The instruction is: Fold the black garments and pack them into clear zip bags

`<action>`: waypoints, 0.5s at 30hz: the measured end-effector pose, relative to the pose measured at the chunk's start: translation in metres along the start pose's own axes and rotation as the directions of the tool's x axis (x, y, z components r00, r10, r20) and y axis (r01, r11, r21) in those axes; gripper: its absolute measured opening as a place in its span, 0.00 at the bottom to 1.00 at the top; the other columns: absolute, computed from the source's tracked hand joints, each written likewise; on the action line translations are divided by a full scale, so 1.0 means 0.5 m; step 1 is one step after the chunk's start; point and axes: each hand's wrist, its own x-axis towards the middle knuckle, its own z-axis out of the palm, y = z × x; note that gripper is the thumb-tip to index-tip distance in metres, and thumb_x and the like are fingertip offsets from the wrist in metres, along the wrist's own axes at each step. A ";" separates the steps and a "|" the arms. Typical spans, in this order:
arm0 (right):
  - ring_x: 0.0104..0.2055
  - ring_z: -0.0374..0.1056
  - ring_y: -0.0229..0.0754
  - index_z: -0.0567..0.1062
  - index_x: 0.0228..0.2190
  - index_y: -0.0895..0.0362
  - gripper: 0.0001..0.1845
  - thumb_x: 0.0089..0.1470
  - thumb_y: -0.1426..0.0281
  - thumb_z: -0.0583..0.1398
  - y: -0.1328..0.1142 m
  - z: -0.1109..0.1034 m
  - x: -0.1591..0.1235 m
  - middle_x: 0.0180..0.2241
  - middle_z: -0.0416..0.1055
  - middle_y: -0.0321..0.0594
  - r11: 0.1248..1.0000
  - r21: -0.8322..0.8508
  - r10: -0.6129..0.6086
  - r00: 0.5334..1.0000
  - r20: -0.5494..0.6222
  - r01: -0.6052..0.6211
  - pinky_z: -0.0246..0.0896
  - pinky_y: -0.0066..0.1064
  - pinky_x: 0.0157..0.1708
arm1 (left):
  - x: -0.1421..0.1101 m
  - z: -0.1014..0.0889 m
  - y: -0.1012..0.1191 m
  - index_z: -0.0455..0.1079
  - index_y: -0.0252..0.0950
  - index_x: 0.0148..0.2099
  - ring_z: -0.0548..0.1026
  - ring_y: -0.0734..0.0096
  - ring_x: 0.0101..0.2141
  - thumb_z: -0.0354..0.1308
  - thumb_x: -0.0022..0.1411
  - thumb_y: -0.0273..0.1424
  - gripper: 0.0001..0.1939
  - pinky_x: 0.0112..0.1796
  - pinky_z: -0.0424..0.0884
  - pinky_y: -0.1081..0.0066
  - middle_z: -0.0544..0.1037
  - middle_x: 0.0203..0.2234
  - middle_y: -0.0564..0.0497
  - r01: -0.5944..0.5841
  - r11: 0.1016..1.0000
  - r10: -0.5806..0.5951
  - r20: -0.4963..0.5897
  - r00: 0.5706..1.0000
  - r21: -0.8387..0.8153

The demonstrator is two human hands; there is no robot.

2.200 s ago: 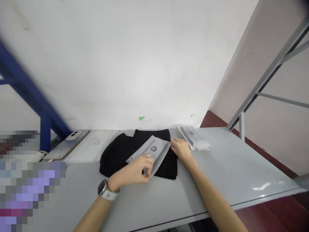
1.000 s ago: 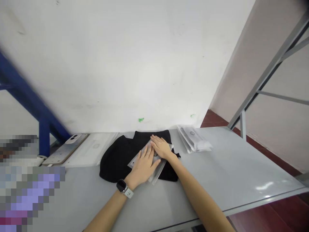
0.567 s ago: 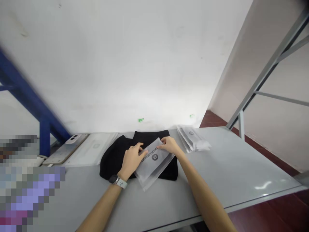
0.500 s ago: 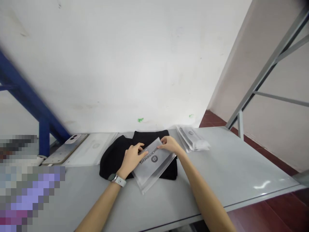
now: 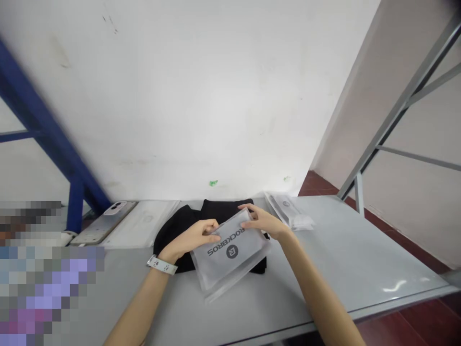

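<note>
A frosted grey zip bag (image 5: 232,254) with a printed logo lies tilted over a folded black garment (image 5: 180,228) on the grey table (image 5: 345,259). My left hand (image 5: 196,235), with a white watch at the wrist, pinches the bag's far left corner. My right hand (image 5: 264,221) grips the bag's far right edge. Both hands have their fingers closed on the bag's top rim.
A pile of similar frosted bags (image 5: 291,214) lies at the back right by the wall. A flat white sheet (image 5: 144,226) and a phone (image 5: 106,221) lie at the back left. A blue steel frame (image 5: 54,144) stands left; a grey shelf frame (image 5: 392,115) rises on the right.
The hands went from pressing the bag flat on the garment to gripping its top edge. The bag has slid toward me and now overhangs the garment's near edge.
</note>
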 end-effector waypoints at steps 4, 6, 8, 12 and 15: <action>0.41 0.73 0.48 0.76 0.40 0.54 0.22 0.42 0.62 0.70 -0.004 -0.008 -0.040 0.38 0.76 0.40 0.997 0.037 0.055 0.989 0.139 -0.061 0.71 0.35 0.39 | 0.000 0.005 0.010 0.69 0.37 0.37 0.74 0.68 0.29 0.61 0.55 0.46 0.17 0.30 0.66 0.72 0.77 0.26 0.53 -0.018 0.999 0.019 -0.017 1.000 0.029; 0.39 0.74 0.47 0.76 0.36 0.56 0.17 0.44 0.63 0.70 0.006 -0.027 -0.061 0.36 0.77 0.41 0.982 0.178 0.047 0.998 0.048 -0.055 0.72 0.35 0.38 | 0.002 -0.002 0.004 0.70 0.38 0.42 0.76 0.64 0.35 0.56 0.58 0.46 0.18 0.34 0.68 0.70 0.79 0.33 0.50 -0.045 0.999 0.050 -0.248 0.967 0.024; 0.39 0.74 0.46 0.76 0.35 0.56 0.15 0.45 0.63 0.69 0.024 -0.061 -0.080 0.37 0.77 0.41 0.936 0.351 0.039 0.976 -0.214 0.040 0.73 0.33 0.37 | 0.007 -0.017 -0.011 0.69 0.38 0.45 0.77 0.62 0.40 0.53 0.60 0.46 0.19 0.39 0.68 0.67 0.79 0.39 0.48 -0.063 0.998 0.059 -0.484 0.873 0.007; 0.39 0.74 0.41 0.75 0.35 0.56 0.10 0.48 0.69 0.65 0.070 -0.155 -0.108 0.38 0.77 0.39 0.813 0.467 0.144 0.659 -0.739 0.346 0.73 0.25 0.35 | 0.020 -0.044 -0.052 0.66 0.37 0.45 0.78 0.60 0.38 0.53 0.58 0.45 0.19 0.38 0.69 0.64 0.79 0.39 0.46 -0.018 0.999 -0.010 -0.671 0.742 -0.034; 0.36 0.74 0.38 0.73 0.32 0.56 0.07 0.47 0.72 0.63 0.111 -0.209 -0.113 0.34 0.76 0.37 0.815 0.416 0.212 0.460 -0.862 0.405 0.72 0.21 0.32 | 0.028 -0.042 -0.066 0.66 0.37 0.45 0.78 0.61 0.36 0.53 0.58 0.44 0.18 0.36 0.69 0.65 0.79 0.38 0.46 0.002 0.999 -0.027 -0.656 0.754 -0.038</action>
